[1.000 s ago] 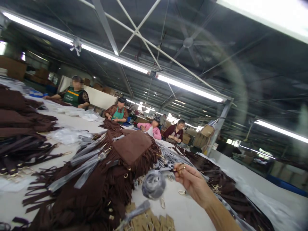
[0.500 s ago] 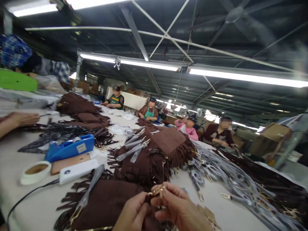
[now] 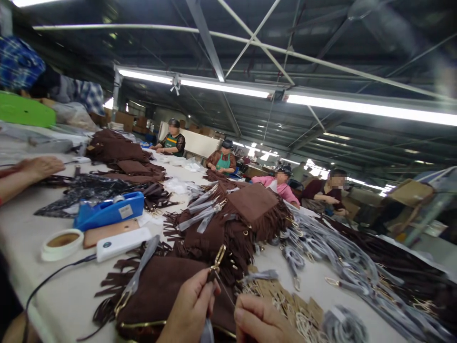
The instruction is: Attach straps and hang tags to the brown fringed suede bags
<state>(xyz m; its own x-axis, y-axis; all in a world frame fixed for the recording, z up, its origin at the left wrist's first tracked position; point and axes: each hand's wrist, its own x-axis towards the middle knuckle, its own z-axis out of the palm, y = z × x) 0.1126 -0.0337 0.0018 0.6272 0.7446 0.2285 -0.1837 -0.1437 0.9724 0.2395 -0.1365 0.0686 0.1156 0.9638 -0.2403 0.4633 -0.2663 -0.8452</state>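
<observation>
My left hand (image 3: 194,305) is closed on a strap end with a gold clasp (image 3: 220,257) that points upward. To its right, my right hand (image 3: 262,319) pinches a thin strand that runs toward the clasp. Beneath both hands lies a dark brown fringed bag (image 3: 160,281) with a gold zipper edge and a grey-wrapped strap (image 3: 144,264) clipped at its left side. Beyond it is a heap of brown fringed bags (image 3: 252,205). Tan tags with cords (image 3: 285,300) lie right of my hands.
A blue tape dispenser (image 3: 109,209), tape roll (image 3: 62,244), phone (image 3: 111,232) and white power bank (image 3: 123,244) with a cable are at left. Grey-wrapped straps (image 3: 339,252) spread over the right. Another person's hand (image 3: 41,167) rests at far left; several people sit across the table.
My hands have moved apart, and the clasp now stands up above my left hand. My right hand has shifted down, uncovering the tan tags. The view has shifted slightly.
</observation>
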